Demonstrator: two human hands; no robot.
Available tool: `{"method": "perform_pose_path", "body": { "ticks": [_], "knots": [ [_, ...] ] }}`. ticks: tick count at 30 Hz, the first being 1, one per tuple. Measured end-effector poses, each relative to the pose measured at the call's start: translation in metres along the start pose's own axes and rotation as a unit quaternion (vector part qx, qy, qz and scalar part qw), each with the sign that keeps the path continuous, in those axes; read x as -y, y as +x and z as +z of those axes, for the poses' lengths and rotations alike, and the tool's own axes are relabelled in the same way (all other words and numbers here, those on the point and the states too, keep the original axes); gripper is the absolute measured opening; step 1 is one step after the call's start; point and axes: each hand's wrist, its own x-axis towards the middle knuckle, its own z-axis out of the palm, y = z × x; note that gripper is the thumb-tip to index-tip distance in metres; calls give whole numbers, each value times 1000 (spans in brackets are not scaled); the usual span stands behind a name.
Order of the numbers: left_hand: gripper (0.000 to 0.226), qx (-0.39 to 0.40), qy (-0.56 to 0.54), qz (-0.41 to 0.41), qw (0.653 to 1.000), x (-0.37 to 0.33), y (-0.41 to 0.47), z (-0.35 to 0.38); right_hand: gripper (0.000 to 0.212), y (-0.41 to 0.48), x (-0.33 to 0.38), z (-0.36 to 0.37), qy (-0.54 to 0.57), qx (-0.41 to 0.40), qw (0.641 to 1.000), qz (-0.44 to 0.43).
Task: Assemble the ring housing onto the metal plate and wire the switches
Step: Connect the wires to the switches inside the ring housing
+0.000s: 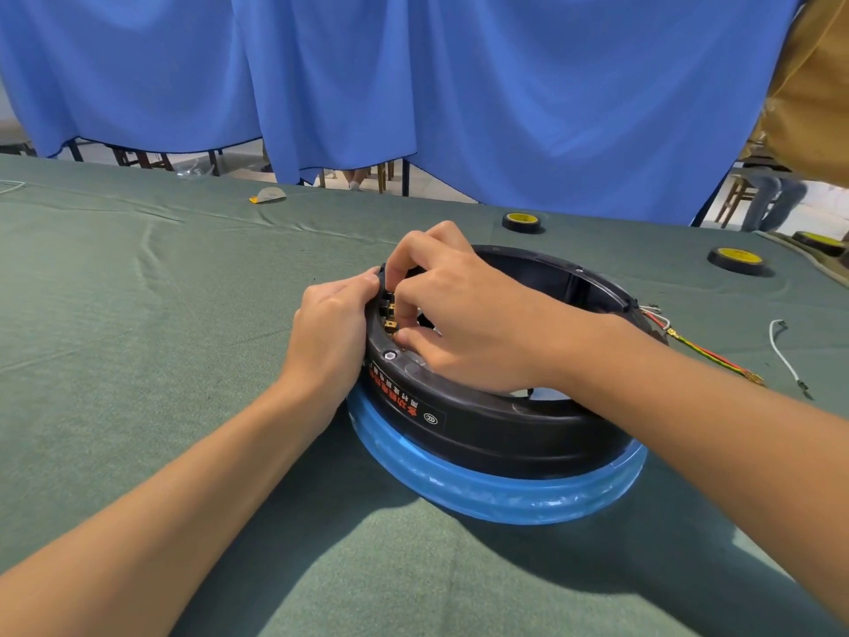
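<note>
A black ring housing [487, 420] with red and white lettering stands on a round plate wrapped in blue film [482, 494], on the green cloth. My left hand [331, 333] grips the housing's left outer wall, thumb on the rim. My right hand [464, 314] reaches inside the ring at that same spot. Its fingers are curled and pinch at the switch terminals [390, 314] with their brass tabs. What the fingertips hold is hidden. Red, green-yellow and white wires [698, 351] trail out of the housing's right side onto the cloth.
A loose white wire [783, 349] lies to the right. Two black-and-yellow tape rolls [523, 221] [737, 260] sit behind the housing, a third at the right edge [822, 242]. A small tape piece [268, 195] lies far left. Blue curtains hang behind the table.
</note>
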Motion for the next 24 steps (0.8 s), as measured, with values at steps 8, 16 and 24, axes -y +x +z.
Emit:
{"method": "perform_pose_path", "body": {
  "ticks": [8,16,24],
  "knots": [
    [30,11,0,10,1000,3,1,-1,17,1,0,3,22,6,1000,15],
    [34,15,3,7,1000,5,2,-3,15,0,-1,3,39,7,999,37],
    [32,42,-11,-14,999,6,8,-7,8,-5,-8,-3,95,18,993,62]
  ]
}}
